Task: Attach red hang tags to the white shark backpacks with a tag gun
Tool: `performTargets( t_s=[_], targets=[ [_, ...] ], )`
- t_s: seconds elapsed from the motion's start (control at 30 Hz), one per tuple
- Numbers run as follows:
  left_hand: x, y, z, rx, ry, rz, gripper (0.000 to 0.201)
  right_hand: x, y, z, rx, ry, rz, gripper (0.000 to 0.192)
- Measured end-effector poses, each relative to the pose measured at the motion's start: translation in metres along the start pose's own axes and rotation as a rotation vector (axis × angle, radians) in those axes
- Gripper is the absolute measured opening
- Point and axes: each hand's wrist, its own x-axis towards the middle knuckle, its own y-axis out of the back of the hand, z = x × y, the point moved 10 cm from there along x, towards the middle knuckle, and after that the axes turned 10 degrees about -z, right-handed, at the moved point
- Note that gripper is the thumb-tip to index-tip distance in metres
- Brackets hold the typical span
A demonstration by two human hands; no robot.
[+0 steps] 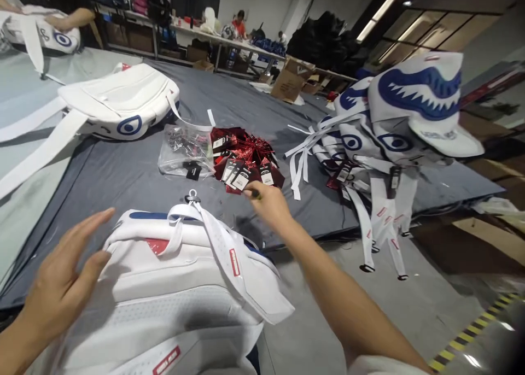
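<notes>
A worker's left hand (68, 279) spreads beside a white, blue-trimmed backpack (164, 279) at the near edge of a grey-draped bench (123, 183); the right hand (268, 204), its pinch indiscernible, curls at glossy red tags (246, 151).

Def a bag workshop: matching white backpacks (127, 99) on a worktop (200, 99), heaped tags (241, 179), cardboard boxes (289, 82), hazard-striped floor tape (471, 331).

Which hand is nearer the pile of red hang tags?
Right. The right hand is at the near edge of the tag pile; the left hand is farther off, beside the white backpack.
</notes>
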Motion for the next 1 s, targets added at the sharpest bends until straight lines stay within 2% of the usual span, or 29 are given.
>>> performTargets(
  t_s=[0.07, 0.1, 0.13, 0.2, 0.27, 0.33, 0.43, 0.57, 0.67, 0.77, 0.87, 1.0],
  targets=[
    [0.034, 0.007, 0.039, 0.010, -0.076, 0.003, 0.051, 0.030, 0.001, 0.059, -0.055, -0.173, 0.028, 0.025],
    [0.054, 0.006, 0.062, 0.028, -0.131, -0.011, 0.046, 0.046, 0.001, 0.081, -0.065, -0.216, 0.039, 0.028],
    [0.076, 0.001, 0.087, 0.055, -0.199, -0.039, 0.042, 0.063, 0.001, 0.098, -0.065, -0.236, 0.053, 0.030],
    [0.124, -0.024, 0.136, 0.133, -0.343, -0.147, 0.038, 0.098, 0.002, 0.119, -0.068, -0.257, 0.083, 0.035],
    [0.176, -0.067, 0.177, 0.225, -0.465, -0.288, 0.039, 0.133, 0.003, 0.127, -0.064, -0.251, 0.102, 0.036],
    [0.229, -0.117, 0.204, 0.303, -0.510, -0.401, 0.037, 0.166, 0.003, 0.130, -0.053, -0.244, 0.102, 0.036],
    [0.300, -0.190, 0.230, 0.428, -0.543, -0.431, 0.039, 0.203, -0.001, 0.136, -0.037, -0.250, 0.081, 0.035],
    [0.362, -0.272, 0.245, 0.583, -0.558, -0.406, 0.056, 0.220, -0.006, 0.147, -0.037, -0.272, 0.067, 0.037],
    [0.391, -0.310, 0.242, 0.582, -0.473, -0.403, 0.070, 0.220, -0.008, 0.152, -0.045, -0.272, 0.061, 0.037],
    [0.406, -0.323, 0.240, 0.526, -0.429, -0.341, 0.068, 0.221, -0.010, 0.152, -0.047, -0.255, 0.066, 0.033],
    [0.412, -0.321, 0.238, 0.454, -0.391, -0.260, 0.052, 0.220, -0.016, 0.152, -0.040, -0.251, 0.049, 0.034],
    [0.413, -0.322, 0.235, 0.450, -0.344, -0.250, 0.038, 0.213, -0.015, 0.155, -0.033, -0.276, 0.065, 0.036]
  ],
)
